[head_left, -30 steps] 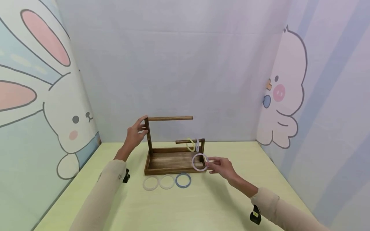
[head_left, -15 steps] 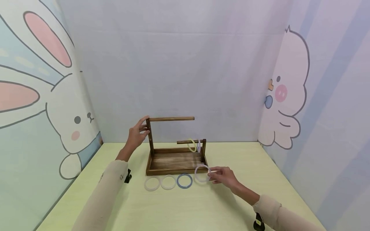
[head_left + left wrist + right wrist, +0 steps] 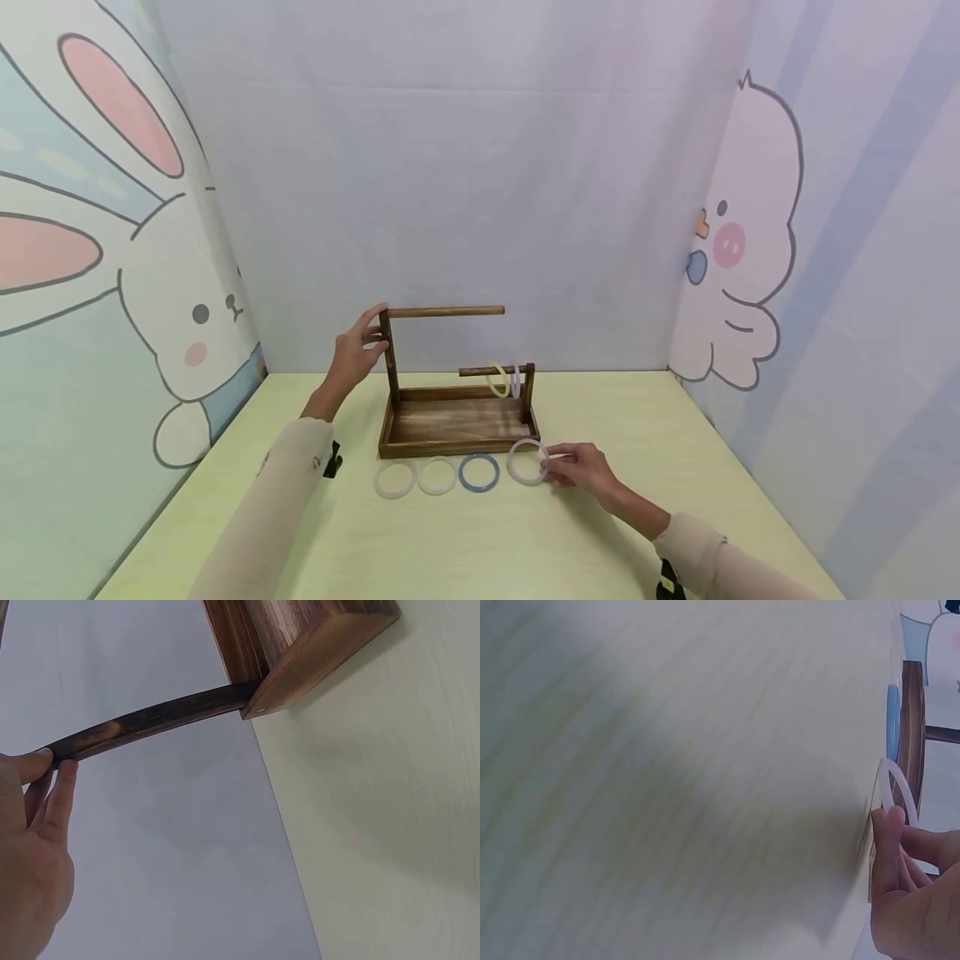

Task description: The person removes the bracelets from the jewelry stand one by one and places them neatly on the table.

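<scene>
My left hand point(image 3: 354, 354) holds the tall left post point(image 3: 142, 724) of a dark wooden bangle rack near its top; thumb and fingertips pinch it in the left wrist view. Between the thumb and fingers of my right hand point(image 3: 585, 471) is a pale lavender bangle point(image 3: 527, 483), just in front of the rack tray's right corner. It stands tilted in the right wrist view; whether its lower edge touches the table cannot be told. A yellow bangle point(image 3: 501, 395) and a lilac bangle point(image 3: 516, 383) hang on the rack's short lower bar point(image 3: 472, 372).
Along the tray's front point(image 3: 457, 450), a blue bangle point(image 3: 479, 490) and two whitish bangles, the middle one point(image 3: 437, 493) and the left one point(image 3: 395, 497), lie flat in a row. The long upper bar point(image 3: 450, 312) bears nothing. Fabric walls enclose the pale table point(image 3: 450, 550).
My right hand has lowered the lavender bangle from in front of the tray's right end toward the table, beside the blue one. My left hand keeps its hold on the post.
</scene>
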Tool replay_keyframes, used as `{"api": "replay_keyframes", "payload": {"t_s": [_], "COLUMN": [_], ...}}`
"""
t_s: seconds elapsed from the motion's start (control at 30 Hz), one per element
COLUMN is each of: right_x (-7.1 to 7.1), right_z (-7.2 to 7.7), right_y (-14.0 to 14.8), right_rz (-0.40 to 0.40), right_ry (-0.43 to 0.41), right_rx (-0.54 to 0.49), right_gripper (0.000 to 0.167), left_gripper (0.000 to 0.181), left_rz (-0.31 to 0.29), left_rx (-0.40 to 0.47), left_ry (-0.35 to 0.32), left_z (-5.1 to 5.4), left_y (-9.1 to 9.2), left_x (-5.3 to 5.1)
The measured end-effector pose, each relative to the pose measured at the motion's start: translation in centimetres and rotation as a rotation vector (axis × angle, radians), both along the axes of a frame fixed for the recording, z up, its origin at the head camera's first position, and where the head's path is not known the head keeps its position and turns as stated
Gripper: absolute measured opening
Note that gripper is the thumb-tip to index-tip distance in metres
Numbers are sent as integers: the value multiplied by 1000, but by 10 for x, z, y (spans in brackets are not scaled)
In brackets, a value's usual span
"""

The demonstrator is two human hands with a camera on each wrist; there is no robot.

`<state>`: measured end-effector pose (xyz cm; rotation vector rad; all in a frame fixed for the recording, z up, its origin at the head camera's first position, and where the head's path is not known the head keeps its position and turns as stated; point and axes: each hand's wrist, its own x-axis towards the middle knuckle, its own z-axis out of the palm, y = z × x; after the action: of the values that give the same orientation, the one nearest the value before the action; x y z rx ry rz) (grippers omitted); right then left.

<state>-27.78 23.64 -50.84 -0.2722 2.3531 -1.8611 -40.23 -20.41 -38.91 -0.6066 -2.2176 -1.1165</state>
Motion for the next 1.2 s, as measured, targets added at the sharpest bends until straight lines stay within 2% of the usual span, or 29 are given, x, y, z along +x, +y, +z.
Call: {"api": "replay_keyframes", "payload": {"t_s": [0.37, 0.6, 1.2], "right_x": [1, 0, 0], "right_z": [0, -2, -3], "right_y": [-3, -5, -15], "right_rz": [-23, -65, -145], "right_ry": [-37, -26, 29], "right_rx": [14, 52, 55], "right_gripper": [35, 30, 28], "left_gripper": [78, 77, 76], "left_rz": [-1, 6, 2], "left_rx": [4, 4, -7], "left_ry": [-15, -26, 5], "left_z": [-2, -2, -2], "left_y": [-2, -1, -2], "left_x": [-1, -2, -1]}}
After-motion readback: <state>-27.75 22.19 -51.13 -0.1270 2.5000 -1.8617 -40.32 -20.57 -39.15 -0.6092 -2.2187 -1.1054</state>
